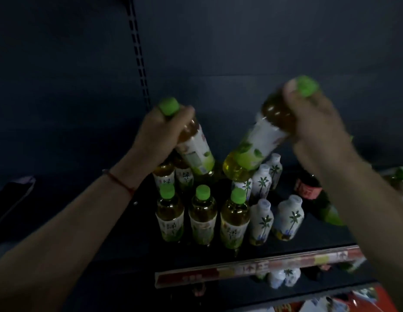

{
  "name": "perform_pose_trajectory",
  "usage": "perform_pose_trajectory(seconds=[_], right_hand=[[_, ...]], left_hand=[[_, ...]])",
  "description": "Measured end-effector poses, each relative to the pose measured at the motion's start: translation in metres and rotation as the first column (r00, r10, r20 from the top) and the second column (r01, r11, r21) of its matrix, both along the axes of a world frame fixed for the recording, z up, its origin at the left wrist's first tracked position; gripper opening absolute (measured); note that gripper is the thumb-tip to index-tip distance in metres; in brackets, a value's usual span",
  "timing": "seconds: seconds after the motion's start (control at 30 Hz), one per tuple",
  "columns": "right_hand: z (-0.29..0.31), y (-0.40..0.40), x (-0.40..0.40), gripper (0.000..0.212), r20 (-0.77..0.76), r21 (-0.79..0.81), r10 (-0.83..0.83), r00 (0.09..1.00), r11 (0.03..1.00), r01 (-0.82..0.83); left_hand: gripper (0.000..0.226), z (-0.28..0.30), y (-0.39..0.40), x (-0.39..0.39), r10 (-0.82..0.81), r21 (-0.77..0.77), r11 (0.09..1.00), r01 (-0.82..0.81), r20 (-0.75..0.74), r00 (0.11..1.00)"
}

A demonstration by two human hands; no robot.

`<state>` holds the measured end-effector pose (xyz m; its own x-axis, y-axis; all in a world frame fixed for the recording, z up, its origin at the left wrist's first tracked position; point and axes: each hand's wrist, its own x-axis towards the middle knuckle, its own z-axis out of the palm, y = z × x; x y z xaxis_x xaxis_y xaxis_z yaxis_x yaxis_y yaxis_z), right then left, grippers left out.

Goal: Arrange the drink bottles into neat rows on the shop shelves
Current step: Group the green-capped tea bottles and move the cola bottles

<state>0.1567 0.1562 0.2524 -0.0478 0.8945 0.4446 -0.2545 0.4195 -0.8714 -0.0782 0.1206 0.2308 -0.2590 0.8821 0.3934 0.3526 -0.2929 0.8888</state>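
filling most of the view, a dark back wall rises behind a dark shelf, with a slotted upright running down its left part. along the shelf's front edge runs a red price strip, blurred; below it a lower shelf holds a few more pale bottles and red packs, too dim to tell apart.

two bare forearms reach in from the bottom corners. the left wrist wears a thin red string. the left hand grips the neck and shoulder of a tea bottle, fingers curled round it just under its green cap; the bottle tilts, cap up and to the left, base down among the standing ones. the right hand grips a second tea bottle near its green cap, fingers wrapped round the shoulder; this one leans steeply, cap up to the right, base low and left, above the standing bottles.

on the shelf, three front tea bottles stand upright in a row, more of the same behind them. just right stand white palm bottles, upright, in two rough lines running back. further right a dark bottle with a red label sits partly hidden behind the right arm.
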Motion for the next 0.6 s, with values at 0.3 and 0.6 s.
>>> perform_pose_trajectory(seconds=[0.3, 0.6], right_hand=[[-0.083, 0.062, -0.054, 0.024, 0.620, -0.239, 0.295, 0.727, 0.954, -0.182], [-0.125, 0.076, -0.057, 0.023, 0.769, -0.291, 0.347, 0.537, 0.938, -0.188]], left_hand=[[0.013, -0.061, 0.068, -0.023, -0.351, -0.334, 0.910, 0.243, -0.315, 0.882], [0.030, -0.100, 0.078, -0.035, -0.453, -0.476, 0.845, 0.243, -0.396, 0.799]])
